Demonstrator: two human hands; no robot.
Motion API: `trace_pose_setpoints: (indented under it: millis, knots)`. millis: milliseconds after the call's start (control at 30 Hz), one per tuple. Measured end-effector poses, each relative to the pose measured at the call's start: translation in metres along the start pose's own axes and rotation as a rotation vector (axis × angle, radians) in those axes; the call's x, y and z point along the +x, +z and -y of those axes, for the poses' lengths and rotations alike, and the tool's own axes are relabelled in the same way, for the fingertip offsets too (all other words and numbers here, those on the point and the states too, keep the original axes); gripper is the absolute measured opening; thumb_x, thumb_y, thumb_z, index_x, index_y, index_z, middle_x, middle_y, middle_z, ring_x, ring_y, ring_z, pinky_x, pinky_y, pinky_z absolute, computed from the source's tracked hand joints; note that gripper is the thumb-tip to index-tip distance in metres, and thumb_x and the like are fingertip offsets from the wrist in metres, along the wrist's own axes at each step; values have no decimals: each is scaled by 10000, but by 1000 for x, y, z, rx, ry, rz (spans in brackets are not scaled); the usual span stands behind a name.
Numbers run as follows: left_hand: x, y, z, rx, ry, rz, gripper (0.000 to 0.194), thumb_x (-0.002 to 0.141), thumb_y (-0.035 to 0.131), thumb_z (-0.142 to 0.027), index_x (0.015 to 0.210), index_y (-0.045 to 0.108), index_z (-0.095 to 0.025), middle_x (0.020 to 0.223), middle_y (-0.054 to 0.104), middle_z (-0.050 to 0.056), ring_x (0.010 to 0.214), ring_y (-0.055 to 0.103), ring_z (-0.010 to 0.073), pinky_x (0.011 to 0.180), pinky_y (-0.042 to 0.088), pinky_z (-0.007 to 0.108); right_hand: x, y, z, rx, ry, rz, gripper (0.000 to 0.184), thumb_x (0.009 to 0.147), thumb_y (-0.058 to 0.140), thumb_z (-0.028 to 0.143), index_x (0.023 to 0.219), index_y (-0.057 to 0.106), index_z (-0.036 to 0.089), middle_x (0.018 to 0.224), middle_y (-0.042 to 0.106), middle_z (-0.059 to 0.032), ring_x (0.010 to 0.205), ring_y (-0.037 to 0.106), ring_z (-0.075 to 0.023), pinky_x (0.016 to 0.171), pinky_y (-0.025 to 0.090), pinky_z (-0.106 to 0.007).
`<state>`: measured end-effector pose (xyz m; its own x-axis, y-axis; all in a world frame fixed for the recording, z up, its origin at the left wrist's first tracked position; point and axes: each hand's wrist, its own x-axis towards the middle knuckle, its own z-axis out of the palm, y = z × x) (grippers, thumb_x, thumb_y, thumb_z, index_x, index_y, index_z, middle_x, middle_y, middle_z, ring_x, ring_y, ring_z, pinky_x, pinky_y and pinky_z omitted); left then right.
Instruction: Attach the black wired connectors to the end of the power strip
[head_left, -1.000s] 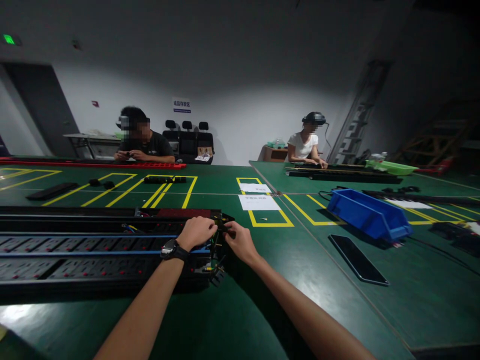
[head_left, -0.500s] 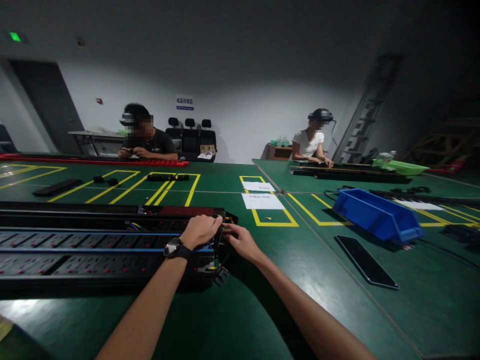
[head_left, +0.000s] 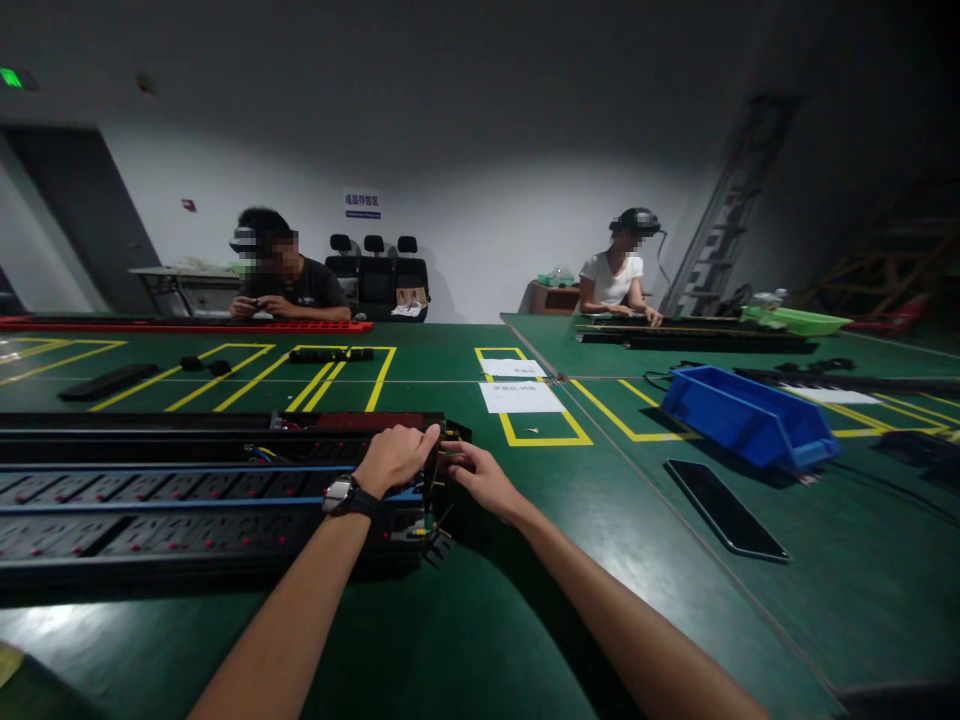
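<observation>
Long black power strips (head_left: 202, 533) with rows of sockets and small red dots lie side by side on the green table. My left hand (head_left: 396, 458), wearing a watch, rests over the right-hand end of the far strip with its fingers curled around the edge. From the right, my right hand (head_left: 484, 482) meets that same end, thumb and fingers closed together by the left fingertips. What they pinch is too small and dark to make out. Loose wires (head_left: 442, 525) and a black end piece (head_left: 437, 548) stick out at the near strip's end. Coloured wires (head_left: 261, 454) show farther back.
To the right are a blue bin (head_left: 750, 420) and a dark phone-like slab (head_left: 724, 510). White papers (head_left: 523, 398) lie within yellow tape beyond my hands. Small black parts (head_left: 330, 355) sit farther left. Two co-workers (head_left: 315, 285) work across the table.
The whole view has shifted slightly left and up. Both hands stay at the strip's end, with only slight finger movement.
</observation>
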<state>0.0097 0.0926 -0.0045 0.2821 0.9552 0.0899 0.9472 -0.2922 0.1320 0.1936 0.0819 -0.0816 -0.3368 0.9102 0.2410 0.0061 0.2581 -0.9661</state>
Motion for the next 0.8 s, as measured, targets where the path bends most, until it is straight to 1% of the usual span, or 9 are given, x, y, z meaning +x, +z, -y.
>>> trace_pose_setpoints:
  millis: [67, 133, 200, 300, 367, 433, 600, 700, 800]
  knots:
    - [-1, -1, -1, -25, -9, -5, 857, 999, 57, -623, 897, 778, -172, 984, 774, 184, 982, 726, 341, 839, 509, 409, -4, -4, -1, -65, 15, -105, 350, 843, 608, 260, 1182, 654, 187, 934, 716, -42, 870, 666, -183, 828, 544, -333]
    - [-1, -2, -2, -29, -11, -8, 851, 1000, 59, -625, 911, 774, -172, 994, 773, 179, 995, 722, 331, 846, 508, 400, -10, -10, 3, -91, 39, -103, 299, 867, 635, 365, 1102, 678, 185, 859, 691, -25, 760, 629, -158, 719, 525, -291]
    - [-1, -3, -3, -19, -15, -12, 850, 1002, 61, -624, 909, 768, -161, 1008, 771, 185, 1014, 716, 335, 854, 505, 401, -17, -17, 12, -79, 69, 49, 315, 863, 671, 442, 1036, 701, 180, 855, 688, -23, 734, 613, -147, 676, 504, -271]
    - [-1, -3, -4, -11, -24, -6, 850, 1003, 65, -622, 881, 761, -150, 1008, 768, 190, 1012, 713, 341, 855, 502, 409, -24, -25, 28, -30, 99, 334, 370, 811, 755, 477, 1016, 734, 170, 933, 718, -43, 813, 639, -162, 746, 514, -289]
    - [-1, -4, -4, -19, -23, 1, 842, 1004, 69, -624, 873, 758, -157, 992, 770, 178, 996, 715, 337, 850, 501, 411, -26, -26, 35, 3, 111, 446, 411, 780, 791, 473, 1054, 740, 170, 966, 730, -48, 835, 648, -165, 783, 519, -302]
    - [-1, -4, -4, -22, -17, 3, 837, 1005, 68, -623, 873, 756, -166, 980, 771, 169, 987, 717, 334, 845, 501, 413, -27, -26, 38, 4, 116, 505, 418, 762, 807, 471, 1048, 749, 171, 947, 735, -41, 814, 649, -160, 781, 522, -303]
    - [0, -2, -3, 21, -8, 1, 846, 1006, 63, -618, 865, 758, -158, 971, 767, 178, 991, 718, 331, 846, 501, 399, -26, -29, 42, -72, 121, 592, 332, 737, 821, 465, 877, 771, 168, 810, 730, -15, 739, 647, -156, 764, 528, -303]
    - [0, -1, -2, 30, -3, 6, 856, 1003, 61, -626, 865, 763, -155, 955, 768, 176, 993, 718, 323, 841, 502, 384, -25, -46, 44, -122, 177, 633, 324, 726, 820, 447, 866, 775, 159, 797, 735, -22, 719, 652, -159, 718, 525, -287]
    - [1, 0, -1, 26, -1, 2, 868, 996, 56, -642, 870, 766, -159, 947, 768, 173, 978, 720, 322, 833, 503, 387, -23, -76, 42, -261, 209, 501, 297, 732, 791, 424, 867, 771, 160, 797, 735, -26, 702, 642, -156, 655, 498, -254]
